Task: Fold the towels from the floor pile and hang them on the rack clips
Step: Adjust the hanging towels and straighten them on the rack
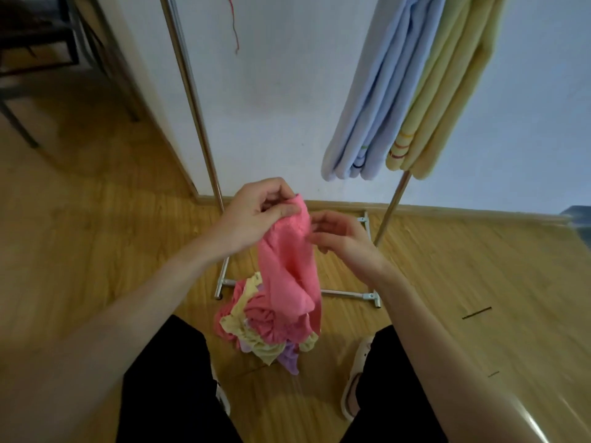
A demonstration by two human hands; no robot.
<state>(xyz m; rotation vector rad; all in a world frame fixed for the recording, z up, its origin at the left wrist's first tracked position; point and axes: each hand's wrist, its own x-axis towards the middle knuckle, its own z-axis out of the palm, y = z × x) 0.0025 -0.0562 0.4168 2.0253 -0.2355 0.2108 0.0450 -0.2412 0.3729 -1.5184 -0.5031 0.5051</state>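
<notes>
A pink towel (287, 266) hangs crumpled in front of me. My left hand (256, 215) pinches its top edge between thumb and fingers. My right hand (339, 233) is beside the towel's upper right side, fingers curled toward the cloth; whether it holds the fabric is unclear. Below, on the wooden floor between my legs, lies the pile (265, 334) of pink, yellow and purple towels. A metal rack (195, 100) stands against the wall. A light blue towel (374, 100) and a yellow towel (444, 100) hang folded from its top; the clips are out of view.
The rack's base bars (348, 294) lie on the floor just beyond the pile. A dark chair or table frame (48, 59) stands at the far left. My slippered feet (355, 385) flank the pile. A white wall is behind the rack.
</notes>
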